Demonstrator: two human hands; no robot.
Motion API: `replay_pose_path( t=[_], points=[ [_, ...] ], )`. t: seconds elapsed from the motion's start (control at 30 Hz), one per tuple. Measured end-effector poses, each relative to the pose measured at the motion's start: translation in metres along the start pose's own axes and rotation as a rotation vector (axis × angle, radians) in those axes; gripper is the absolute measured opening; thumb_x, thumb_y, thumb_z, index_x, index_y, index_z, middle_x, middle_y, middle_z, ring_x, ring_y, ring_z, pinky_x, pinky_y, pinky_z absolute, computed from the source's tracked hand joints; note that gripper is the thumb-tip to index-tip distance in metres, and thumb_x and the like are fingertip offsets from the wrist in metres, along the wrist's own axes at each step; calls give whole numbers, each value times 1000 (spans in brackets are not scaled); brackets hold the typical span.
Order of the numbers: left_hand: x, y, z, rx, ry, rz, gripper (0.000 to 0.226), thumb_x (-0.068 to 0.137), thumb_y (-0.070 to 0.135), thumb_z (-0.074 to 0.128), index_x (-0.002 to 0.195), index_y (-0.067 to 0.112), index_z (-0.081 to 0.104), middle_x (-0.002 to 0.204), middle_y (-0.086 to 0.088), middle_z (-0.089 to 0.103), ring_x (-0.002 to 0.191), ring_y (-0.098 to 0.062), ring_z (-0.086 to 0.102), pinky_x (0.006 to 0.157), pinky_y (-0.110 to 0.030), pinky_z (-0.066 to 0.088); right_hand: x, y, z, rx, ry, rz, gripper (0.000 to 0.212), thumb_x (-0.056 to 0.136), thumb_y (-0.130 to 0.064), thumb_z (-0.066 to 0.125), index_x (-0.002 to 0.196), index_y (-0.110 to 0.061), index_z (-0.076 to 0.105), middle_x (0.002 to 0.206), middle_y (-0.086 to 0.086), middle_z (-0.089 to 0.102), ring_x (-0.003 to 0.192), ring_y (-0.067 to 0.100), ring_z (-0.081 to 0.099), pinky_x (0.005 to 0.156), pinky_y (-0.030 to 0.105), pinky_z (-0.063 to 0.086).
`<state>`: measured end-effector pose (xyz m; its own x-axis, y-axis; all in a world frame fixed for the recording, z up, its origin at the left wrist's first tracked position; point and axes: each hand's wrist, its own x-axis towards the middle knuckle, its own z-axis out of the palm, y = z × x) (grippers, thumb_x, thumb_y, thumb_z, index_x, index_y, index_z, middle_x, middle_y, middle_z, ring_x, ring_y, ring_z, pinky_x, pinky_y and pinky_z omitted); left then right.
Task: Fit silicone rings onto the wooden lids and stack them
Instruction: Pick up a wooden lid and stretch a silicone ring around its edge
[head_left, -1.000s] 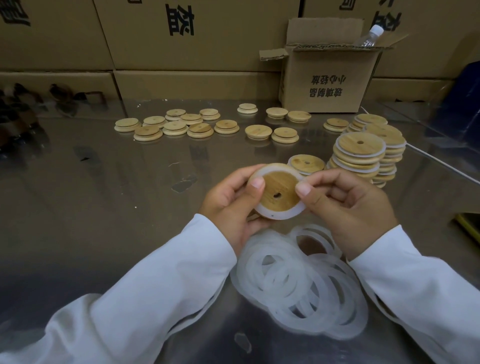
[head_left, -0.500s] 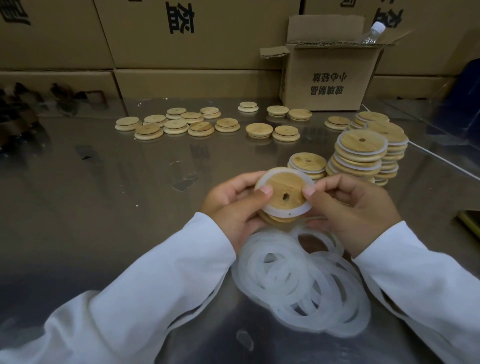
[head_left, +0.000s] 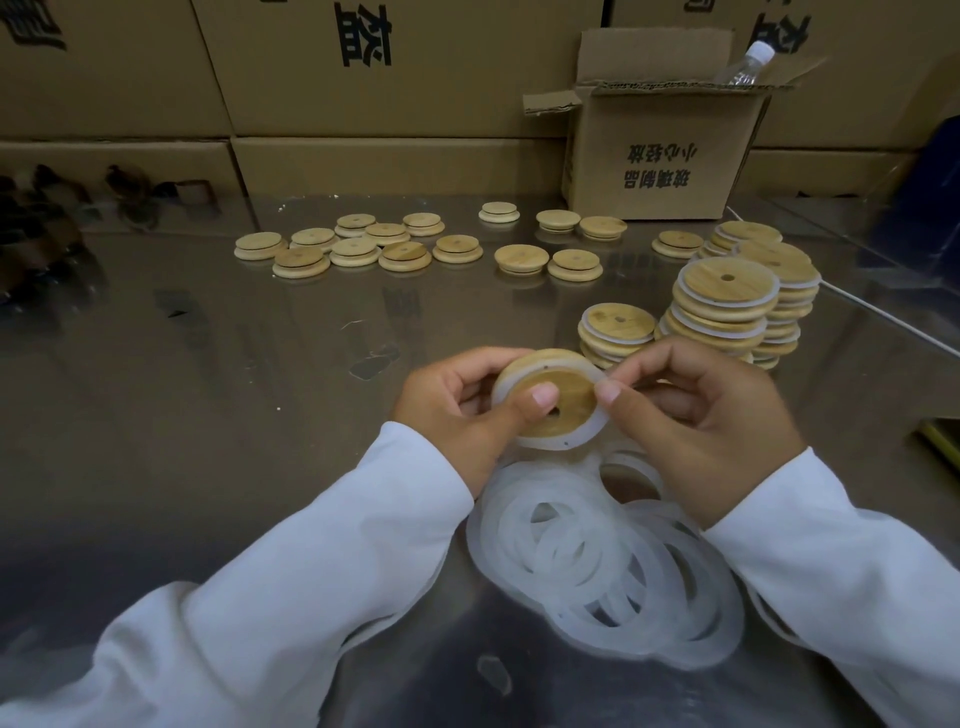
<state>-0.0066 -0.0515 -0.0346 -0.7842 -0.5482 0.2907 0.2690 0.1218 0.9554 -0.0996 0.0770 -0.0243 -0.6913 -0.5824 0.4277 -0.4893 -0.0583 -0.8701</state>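
Two hands meet just below the centre of the frame, above a glossy surface (head_left: 208, 405). The left hand (head_left: 457, 415) grips a round wooden lid (head_left: 569, 402), with its thumb pressed flat on the wood face close to the small centre hole and its fingers curled behind the far rim. A translucent white silicone ring (head_left: 550, 445) sits around the lid's face, and the right hand (head_left: 696, 421) pinches the ring between thumb and forefinger at the lid's right rim. The lid is tilted toward the camera and held up off the surface. Directly beneath the hands, in the lower middle of the frame, lies a heap of loose silicone rings (head_left: 597, 571), overlapping one another. To the upper right of the hands stand stacked lids already wearing rings: a short stack (head_left: 615, 332) nearest, a taller stack (head_left: 727, 306) just beside it, and further stacks (head_left: 779, 257) behind. Across the upper middle of the frame, bare wooden lids (head_left: 358, 249) lie singly on the surface in a loose row. Behind them, at the upper right, stands an open cardboard box (head_left: 660, 156) with printed characters on its side, and a clear plastic bottle (head_left: 748, 65) pokes out of its top. Large brown cartons (head_left: 395, 67) wall off the back of the scene. White sleeves (head_left: 311, 571) cover both forearms.
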Motion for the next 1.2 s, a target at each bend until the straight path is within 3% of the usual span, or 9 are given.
replay_pose_path(
  t=[0.37,0.57,0.73,0.87,1.03,1.2],
  points=[
    [2,3,2,-28,-3,3,27,61,24,65,87,19,66,77,6,70,70,-5,66,61,-14,50,6,0,-9,-154,-37,-86,17,80,-12,63,72,-26,62,70,-12,63,72,2,59,68,8,46],
    [3,1,1,-116,-2,-68,30,59,26,66,88,18,67,83,-1,71,81,-18,66,79,-40,55,7,-2,-9,-90,-23,-68,13,79,-13,64,71,-23,64,68,-8,65,69,8,60,68,13,48],
    [1,-2,1,-224,-30,-158,30,58,22,67,87,14,67,78,-3,72,74,-16,69,66,-33,59,6,-3,-7,100,-18,-21,13,76,-8,65,69,-20,65,63,-7,66,61,7,60,63,15,51],
    [2,-1,2,-260,3,-185,31,57,20,67,86,11,65,74,-3,71,69,-16,69,60,-29,57,2,-3,-3,166,-2,9,6,68,-22,67,71,-17,65,63,-5,66,61,8,60,62,16,52],
    [2,-2,3,-259,15,-165,33,52,17,68,83,8,62,74,-6,70,69,-18,67,65,-28,57,3,1,0,139,11,18,13,77,-8,65,69,-17,63,61,-9,66,60,5,61,62,13,50],
    [2,-3,6,-198,2,-140,32,51,15,67,81,7,59,79,-11,66,74,-24,63,72,-31,55,3,3,-1,-3,48,15,15,80,-12,63,68,-21,60,61,-15,64,63,1,59,64,12,48]
  ],
)
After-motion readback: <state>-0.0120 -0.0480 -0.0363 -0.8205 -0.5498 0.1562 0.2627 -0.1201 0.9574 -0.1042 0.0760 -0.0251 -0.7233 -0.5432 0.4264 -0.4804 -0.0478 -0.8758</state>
